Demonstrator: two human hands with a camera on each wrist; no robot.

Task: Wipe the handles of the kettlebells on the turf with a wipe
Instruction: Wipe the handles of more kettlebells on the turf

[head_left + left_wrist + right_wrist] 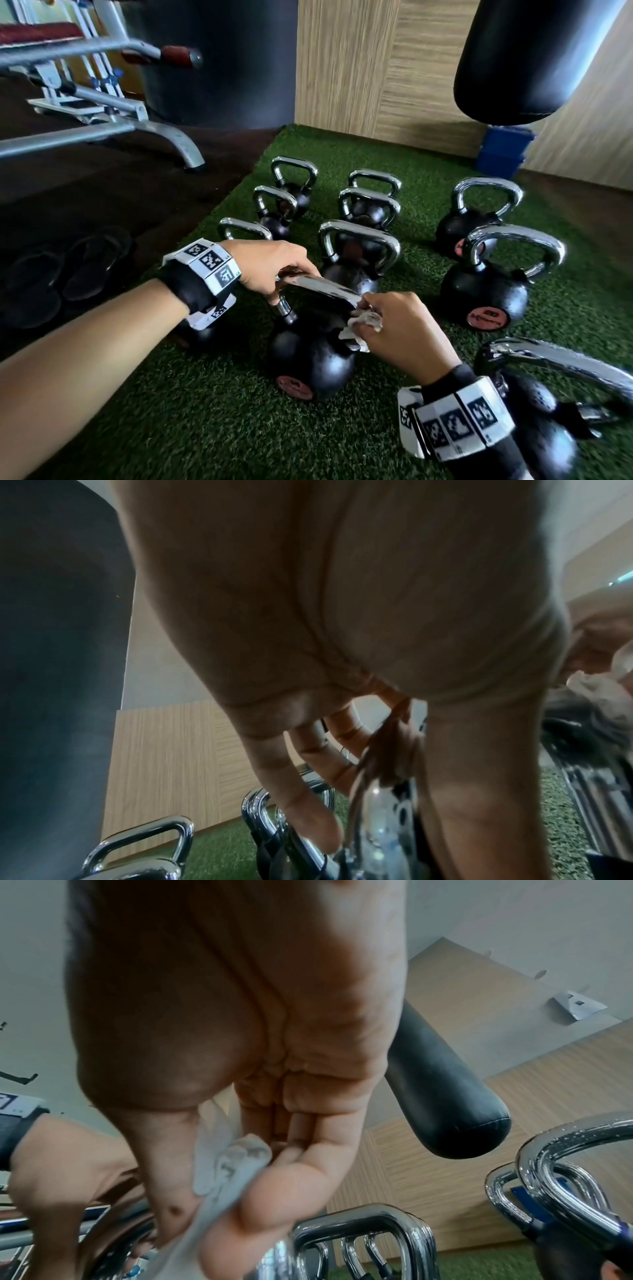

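Several black kettlebells with chrome handles stand on green turf (pixel 212 421). The nearest kettlebell (pixel 310 359) sits between my hands, its chrome handle (pixel 322 289) tilted toward me. My left hand (pixel 274 270) grips the left end of that handle, thumb and fingers curled round it (pixel 373 799). My right hand (pixel 397 329) pinches a crumpled white wipe (pixel 364 323) against the handle's right end. In the right wrist view the wipe (pixel 226 1167) is bunched between thumb and fingers.
More kettlebells stand behind (pixel 359 250) and to the right (pixel 486 284), one close by my right wrist (pixel 555 363). A weight bench frame (pixel 102 113) and sandals (pixel 68 270) lie left on dark floor. A black punch bag (pixel 534 61) hangs above; a blue box (pixel 503 150) sits by the wall.
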